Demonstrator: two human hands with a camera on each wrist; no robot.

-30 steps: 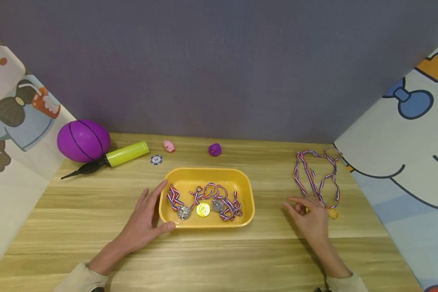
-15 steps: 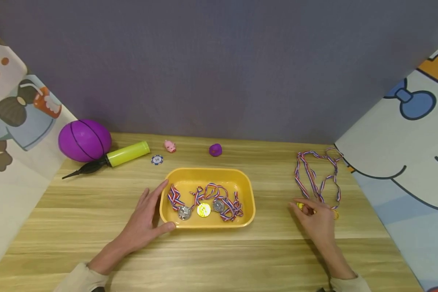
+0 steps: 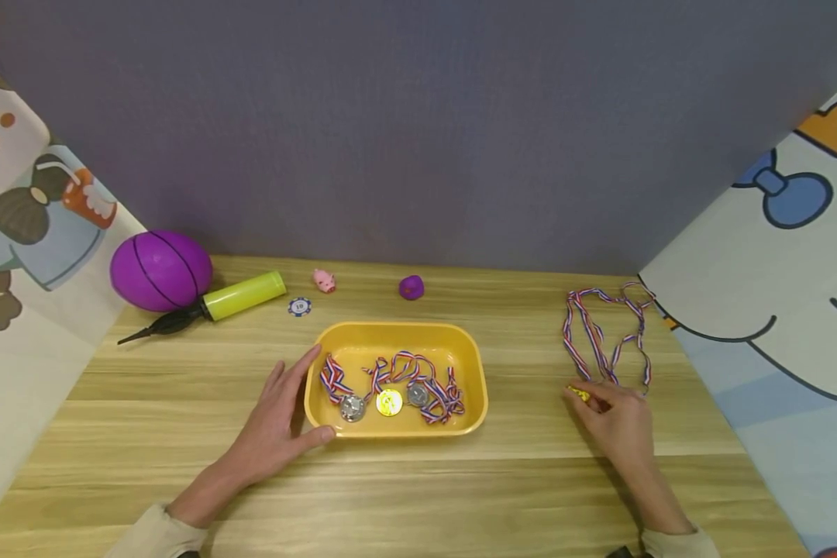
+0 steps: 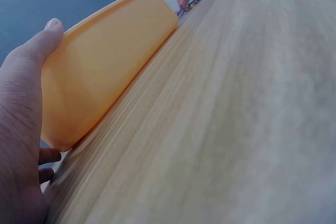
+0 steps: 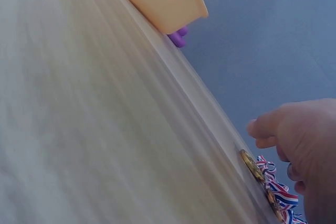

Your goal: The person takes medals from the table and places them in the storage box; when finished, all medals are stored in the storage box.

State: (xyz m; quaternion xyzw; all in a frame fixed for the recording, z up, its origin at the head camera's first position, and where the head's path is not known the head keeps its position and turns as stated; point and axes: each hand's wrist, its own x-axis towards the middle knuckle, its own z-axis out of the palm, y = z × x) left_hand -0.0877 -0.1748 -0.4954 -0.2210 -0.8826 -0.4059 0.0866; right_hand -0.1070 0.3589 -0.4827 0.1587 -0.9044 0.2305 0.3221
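My left hand (image 3: 279, 422) lies with straight fingers against the left end of a yellow tray (image 3: 483, 387), thumb on its front wall (image 4: 105, 72). The tray holds three medals with striped ribbons, a gold one (image 3: 389, 402) between two silver ones. My right hand (image 3: 621, 422) hovers with loosely curled fingers over medals lying on the table at the right. One gold medal (image 3: 577, 393) shows at its fingertips. In the right wrist view the thumb (image 5: 262, 127) is above that medal (image 5: 252, 165), apart from it. Their ribbons (image 3: 603, 333) trail toward the back.
At the back left are a purple ball (image 3: 160, 270), a yellow-green pump (image 3: 240, 294), a blue chip (image 3: 298, 307), a pink pig toy (image 3: 324, 280) and a small purple toy (image 3: 411, 287). Cartoon-printed panels wall both sides; a grey wall closes the back.
My right hand has shifted right and slightly back, now covering the medal that lay at its right. The left hand and the tray have not moved.
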